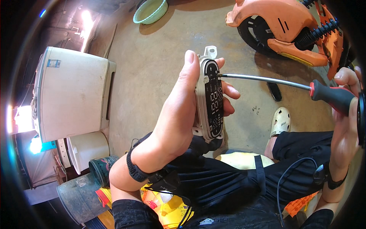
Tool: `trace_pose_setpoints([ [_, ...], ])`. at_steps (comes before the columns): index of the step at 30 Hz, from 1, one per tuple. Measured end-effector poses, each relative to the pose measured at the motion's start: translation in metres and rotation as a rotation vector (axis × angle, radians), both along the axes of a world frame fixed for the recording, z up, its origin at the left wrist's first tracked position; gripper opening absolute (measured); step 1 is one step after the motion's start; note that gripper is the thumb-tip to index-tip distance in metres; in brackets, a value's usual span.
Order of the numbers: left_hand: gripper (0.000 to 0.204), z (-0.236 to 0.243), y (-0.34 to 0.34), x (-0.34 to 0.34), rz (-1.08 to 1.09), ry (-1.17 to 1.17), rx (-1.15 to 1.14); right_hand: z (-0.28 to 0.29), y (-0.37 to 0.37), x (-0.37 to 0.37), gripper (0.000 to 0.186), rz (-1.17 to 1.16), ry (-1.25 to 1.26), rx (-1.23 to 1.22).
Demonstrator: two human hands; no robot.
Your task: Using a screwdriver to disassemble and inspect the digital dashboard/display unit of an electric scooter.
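My left hand [179, 110] grips a long oval display panel [211, 101], white-rimmed with a black face, held upright in the middle of the view. My right hand [345, 114] at the right edge holds a screwdriver [301, 86] by its red and black handle. Its long metal shaft runs left, and the tip touches the panel's upper right edge. Both wrists wear black bands. My legs in black shorts sit below the hands.
An orange electric scooter [282, 26] lies on the concrete floor at the top right. A white washing machine [72, 95] stands at left, with buckets [85, 150] below it. A green basin [150, 11] sits at the top. A white clog [280, 122] is by my knee.
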State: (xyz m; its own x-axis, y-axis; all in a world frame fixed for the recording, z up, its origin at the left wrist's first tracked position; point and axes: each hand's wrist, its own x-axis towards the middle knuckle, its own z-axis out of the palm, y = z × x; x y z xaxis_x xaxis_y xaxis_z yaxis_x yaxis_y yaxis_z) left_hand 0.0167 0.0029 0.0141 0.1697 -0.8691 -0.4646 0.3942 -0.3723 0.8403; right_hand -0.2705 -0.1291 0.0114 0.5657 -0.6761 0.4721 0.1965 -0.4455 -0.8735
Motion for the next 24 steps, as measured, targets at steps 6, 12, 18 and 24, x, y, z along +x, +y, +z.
trace_pose_setpoints([
  [6, 0.083, -0.001, -0.001, 0.001, -0.009, 0.005, -0.006, -0.006, 0.008, 0.021, 0.071, -0.233, -0.062, -0.134],
  [12, 0.083, -0.002, -0.001, 0.000, -0.003, 0.008, 0.004, 0.000, -0.010, -0.009, 0.067, 0.084, -0.026, 0.052],
  [18, 0.083, -0.003, -0.002, 0.001, -0.020, 0.005, -0.007, 0.004, 0.010, 0.013, 0.070, -0.180, -0.066, -0.005],
  [24, 0.083, -0.002, -0.001, 0.000, -0.009, 0.013, 0.000, -0.007, -0.003, 0.010, 0.063, -0.143, -0.202, -0.052],
])
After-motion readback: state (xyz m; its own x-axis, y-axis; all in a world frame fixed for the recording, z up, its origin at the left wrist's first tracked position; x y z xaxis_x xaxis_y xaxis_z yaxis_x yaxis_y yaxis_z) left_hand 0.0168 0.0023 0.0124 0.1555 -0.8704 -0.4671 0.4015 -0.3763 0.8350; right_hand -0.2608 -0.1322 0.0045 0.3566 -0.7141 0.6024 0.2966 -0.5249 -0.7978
